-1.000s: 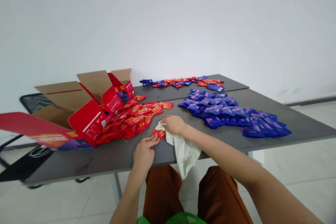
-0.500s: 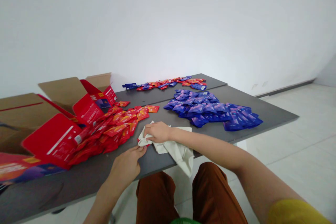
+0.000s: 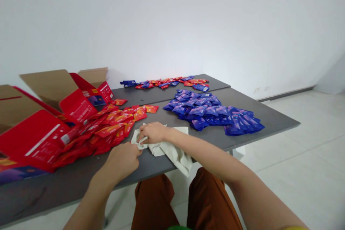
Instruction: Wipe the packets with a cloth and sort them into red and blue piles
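Observation:
My right hand [image 3: 153, 132] is closed on a bunched white cloth [image 3: 176, 151], pressing it onto the grey table near its front edge. The cloth's loose end drapes over that edge. Against the cloth's left side, my left hand [image 3: 124, 158] is closed with curled fingers. A thin red edge shows there beside the fingers; it looks like a red packet mostly hidden by the cloth and hands. Just left and behind lies a heap of red-orange packets [image 3: 118, 120], spilling from an opened red box [image 3: 35, 136]. Beyond my right forearm is a pile of blue packets [image 3: 202, 109].
Mixed red and blue packets [image 3: 167, 82] lie in a row along the wall. Behind the red box stands an open brown carton [image 3: 50, 88]. The table [image 3: 275, 120] ends at a corner on the right, with pale floor beyond.
The view has shifted slightly, moving everything a little left. My left fingers have curled in closer beside the cloth, and the red edge shows less. My right hand still grips the cloth.

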Demonstrator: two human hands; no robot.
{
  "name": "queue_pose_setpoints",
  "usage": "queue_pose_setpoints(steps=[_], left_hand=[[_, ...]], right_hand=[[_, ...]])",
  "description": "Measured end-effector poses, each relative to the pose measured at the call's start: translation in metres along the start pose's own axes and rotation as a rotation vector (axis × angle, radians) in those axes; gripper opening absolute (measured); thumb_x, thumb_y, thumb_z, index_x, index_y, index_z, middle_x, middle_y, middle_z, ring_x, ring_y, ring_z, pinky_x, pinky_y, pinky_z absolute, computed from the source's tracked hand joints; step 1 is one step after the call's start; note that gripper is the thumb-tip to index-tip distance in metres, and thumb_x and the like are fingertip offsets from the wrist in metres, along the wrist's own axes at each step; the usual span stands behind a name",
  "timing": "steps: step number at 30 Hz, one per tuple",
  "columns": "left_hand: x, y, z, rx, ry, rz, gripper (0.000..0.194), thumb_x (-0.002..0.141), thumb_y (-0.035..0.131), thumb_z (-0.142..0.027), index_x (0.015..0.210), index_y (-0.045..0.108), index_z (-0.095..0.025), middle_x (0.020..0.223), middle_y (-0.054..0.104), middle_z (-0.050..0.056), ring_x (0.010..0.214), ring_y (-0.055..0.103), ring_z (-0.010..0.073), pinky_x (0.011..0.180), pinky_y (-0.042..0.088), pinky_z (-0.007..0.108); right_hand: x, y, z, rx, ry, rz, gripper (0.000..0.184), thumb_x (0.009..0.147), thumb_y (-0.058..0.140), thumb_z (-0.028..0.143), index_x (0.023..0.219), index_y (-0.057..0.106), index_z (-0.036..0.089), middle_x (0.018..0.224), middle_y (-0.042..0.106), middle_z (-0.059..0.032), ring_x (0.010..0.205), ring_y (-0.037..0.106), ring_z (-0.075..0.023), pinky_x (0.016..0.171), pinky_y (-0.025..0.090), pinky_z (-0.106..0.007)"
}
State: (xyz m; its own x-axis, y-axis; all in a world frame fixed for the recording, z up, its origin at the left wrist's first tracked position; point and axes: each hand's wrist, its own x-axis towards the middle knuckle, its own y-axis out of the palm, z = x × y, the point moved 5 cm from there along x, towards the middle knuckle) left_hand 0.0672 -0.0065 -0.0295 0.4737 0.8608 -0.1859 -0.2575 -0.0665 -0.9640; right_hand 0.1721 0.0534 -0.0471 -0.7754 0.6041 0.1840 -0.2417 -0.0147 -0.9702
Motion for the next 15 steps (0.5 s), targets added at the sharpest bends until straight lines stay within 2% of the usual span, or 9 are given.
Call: queue_pose_setpoints(steps=[2, 5, 7, 9, 11, 13, 15], left_hand=[[0.0, 0.001, 0.003, -0.023, 0.012, -0.006, 0.04, 0.08, 0.038, -0.017, 0.093, 0.076, -0.021, 0.09, 0.072, 0.017, 0.087, 0.068, 0.0293, 0.074, 0.05, 0.039], [-0.001, 0.008, 0.016, -0.131, 0.045, -0.04, 0.043, 0.078, 0.039, -0.017, 0.104, 0.074, -0.024, 0.095, 0.073, 0.014, 0.089, 0.068, 0.027, 0.081, 0.049, 0.039], [-0.001, 0.014, 0.028, -0.25, 0.102, -0.052, 0.046, 0.074, 0.044, -0.015, 0.109, 0.072, -0.027, 0.102, 0.073, 0.009, 0.095, 0.066, 0.0244, 0.09, 0.047, 0.038], [0.002, 0.018, 0.038, -0.326, 0.163, -0.094, 0.046, 0.071, 0.047, -0.014, 0.105, 0.073, -0.029, 0.104, 0.073, 0.005, 0.098, 0.065, 0.0218, 0.099, 0.042, 0.036], [0.006, 0.018, 0.045, -0.31, 0.17, -0.23, 0.04, 0.071, 0.047, -0.015, 0.097, 0.075, -0.026, 0.099, 0.074, 0.004, 0.094, 0.066, 0.0211, 0.105, 0.037, 0.037], [0.009, 0.014, 0.047, -0.246, 0.118, -0.43, 0.033, 0.074, 0.046, -0.018, 0.092, 0.075, -0.021, 0.094, 0.074, 0.007, 0.092, 0.066, 0.0222, 0.106, 0.036, 0.038], [0.011, 0.012, 0.043, -0.199, 0.062, -0.568, 0.035, 0.079, 0.047, -0.024, 0.104, 0.07, -0.017, 0.106, 0.07, 0.01, 0.102, 0.063, 0.024, 0.102, 0.04, 0.037]], right_hand=[[-0.003, -0.001, -0.004, -0.002, 0.018, -0.028, 0.023, 0.088, 0.06, 0.043, 0.107, 0.069, 0.035, 0.105, 0.063, -0.0002, 0.095, 0.059, -0.0174, 0.065, 0.041, -0.023], [-0.019, -0.007, -0.018, -0.045, 0.113, -0.15, 0.024, 0.089, 0.057, 0.047, 0.105, 0.07, 0.033, 0.104, 0.064, -0.0013, 0.1, 0.056, -0.0189, 0.076, 0.043, -0.025], [-0.031, -0.01, -0.03, -0.082, 0.221, -0.193, 0.025, 0.089, 0.057, 0.047, 0.104, 0.07, 0.031, 0.104, 0.064, -0.0026, 0.103, 0.054, -0.0201, 0.081, 0.043, -0.027], [-0.04, -0.012, -0.044, -0.102, 0.357, -0.186, 0.023, 0.09, 0.056, 0.043, 0.105, 0.07, 0.031, 0.104, 0.064, -0.0035, 0.103, 0.055, -0.0207, 0.082, 0.043, -0.028], [-0.045, -0.013, -0.057, -0.094, 0.47, -0.168, 0.023, 0.091, 0.056, 0.04, 0.106, 0.07, 0.031, 0.105, 0.064, -0.0039, 0.101, 0.057, -0.0202, 0.08, 0.044, -0.027], [-0.048, -0.015, -0.066, -0.068, 0.524, -0.18, 0.024, 0.091, 0.055, 0.039, 0.11, 0.069, 0.032, 0.108, 0.063, -0.0037, 0.099, 0.059, -0.0192, 0.079, 0.044, -0.025], [-0.048, -0.017, -0.071, -0.039, 0.532, -0.244, 0.026, 0.092, 0.054, 0.04, 0.113, 0.068, 0.033, 0.108, 0.062, -0.0034, 0.097, 0.059, -0.0182, 0.078, 0.043, -0.025]])
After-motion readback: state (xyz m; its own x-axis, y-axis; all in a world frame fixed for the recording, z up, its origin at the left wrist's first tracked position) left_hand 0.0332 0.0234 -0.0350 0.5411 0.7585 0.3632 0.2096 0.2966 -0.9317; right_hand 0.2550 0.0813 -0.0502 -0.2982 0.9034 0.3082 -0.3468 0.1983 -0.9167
